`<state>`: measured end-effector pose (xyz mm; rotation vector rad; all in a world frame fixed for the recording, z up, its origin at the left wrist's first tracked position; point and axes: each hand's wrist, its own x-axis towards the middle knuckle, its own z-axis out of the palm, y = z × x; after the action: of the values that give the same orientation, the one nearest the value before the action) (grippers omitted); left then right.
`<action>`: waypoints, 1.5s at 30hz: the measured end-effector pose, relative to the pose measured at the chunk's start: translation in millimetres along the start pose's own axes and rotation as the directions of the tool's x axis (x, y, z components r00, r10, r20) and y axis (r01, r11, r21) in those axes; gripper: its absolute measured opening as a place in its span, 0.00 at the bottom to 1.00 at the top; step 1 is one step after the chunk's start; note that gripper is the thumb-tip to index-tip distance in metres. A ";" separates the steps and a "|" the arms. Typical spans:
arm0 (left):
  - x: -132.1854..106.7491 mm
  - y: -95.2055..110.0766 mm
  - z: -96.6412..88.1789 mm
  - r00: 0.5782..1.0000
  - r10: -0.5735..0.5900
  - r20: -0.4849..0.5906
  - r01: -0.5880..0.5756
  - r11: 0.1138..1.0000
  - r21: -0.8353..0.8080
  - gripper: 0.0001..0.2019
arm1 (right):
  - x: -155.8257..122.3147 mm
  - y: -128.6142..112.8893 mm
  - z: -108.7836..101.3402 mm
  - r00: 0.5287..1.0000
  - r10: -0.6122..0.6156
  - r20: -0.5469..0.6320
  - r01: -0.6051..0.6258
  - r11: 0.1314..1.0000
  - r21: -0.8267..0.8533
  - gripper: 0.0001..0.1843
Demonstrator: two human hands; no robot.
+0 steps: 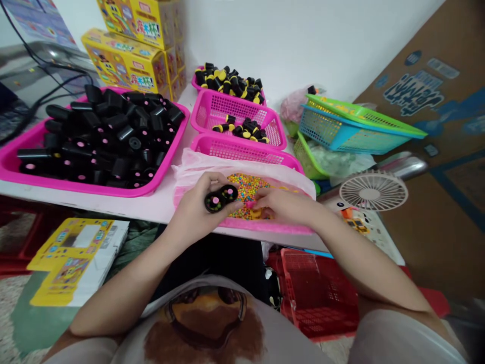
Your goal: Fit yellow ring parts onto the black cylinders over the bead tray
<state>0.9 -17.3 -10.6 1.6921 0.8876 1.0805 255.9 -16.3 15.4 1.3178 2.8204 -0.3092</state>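
Note:
My left hand (199,207) is closed around two black cups (222,197) held side by side. Each cup has a pink dot in its middle, and coloured bits show inside. Both cups are over the left edge of a heap of small multicoloured beads (246,186) lying in a basket lined with white plastic (197,167). Down in the beads is my right hand (282,205), its fingers bent together at a small pink piece (250,204) whose kind I cannot make out. Some yellow pieces (257,214) lie under those fingers, partly hidden.
A pink tray (151,189) of black cups stands left. Behind the beads, pink baskets (200,108) hold black-and-yellow pieces. Yellow boxes (125,60) are stacked at the back. Right are a blue basket (341,134), a small fan (373,192) and, below, a red crate (318,288).

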 end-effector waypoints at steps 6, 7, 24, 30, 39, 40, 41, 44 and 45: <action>-0.1 1.7 -1.7 0.999 0.048 0.020 -0.049 0.998 0.026 0.19 | -8.2 10.3 -4.4 0.996 -0.016 -0.093 0.025 0.995 0.096 0.10; -0.4 2.7 -1.7 0.998 0.055 0.014 -0.056 0.998 0.023 0.19 | -11.3 5.1 -9.4 0.983 0.009 -0.185 0.013 0.993 0.121 0.08; -3.6 -3.7 2.7 0.941 0.270 -0.203 -0.281 0.959 -0.026 0.28 | 2.3 -60.6 7.9 0.659 -0.285 -0.696 0.240 0.957 -0.164 0.35; -6.1 -7.0 5.4 0.927 0.341 -0.157 -0.341 0.940 0.032 0.30 | 10.4 -70.2 22.3 0.619 -0.272 -0.737 0.149 0.962 -0.230 0.34; -5.9 -12.5 6.3 0.942 0.314 -0.117 -0.314 0.949 0.012 0.25 | 17.3 -69.1 36.5 0.586 -0.319 -0.745 0.088 0.939 -0.333 0.35; -6.1 -13.0 6.6 0.943 0.310 -0.119 -0.311 0.950 0.006 0.25 | 18.2 -68.1 38.7 0.581 -0.324 -0.747 0.095 0.938 -0.333 0.35; -6.4 -13.4 7.0 0.945 0.304 -0.123 -0.306 0.952 -0.003 0.26 | 18.8 -67.1 40.7 0.574 -0.324 -0.752 0.102 0.939 -0.327 0.35; -8.0 -13.9 7.7 0.957 0.264 -0.116 -0.269 0.963 -0.027 0.27 | 19.3 -63.8 44.9 0.554 -0.341 -0.759 0.148 0.938 -0.314 0.35; -8.5 -13.8 7.9 0.963 0.249 -0.105 -0.254 0.967 -0.032 0.27 | 18.9 -62.7 45.3 0.555 -0.351 -0.754 0.162 0.935 -0.316 0.35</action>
<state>3.9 -22.9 -27.5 1.7588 0.7161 1.3555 192.8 -49.5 -19.9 1.1748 3.6231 0.8233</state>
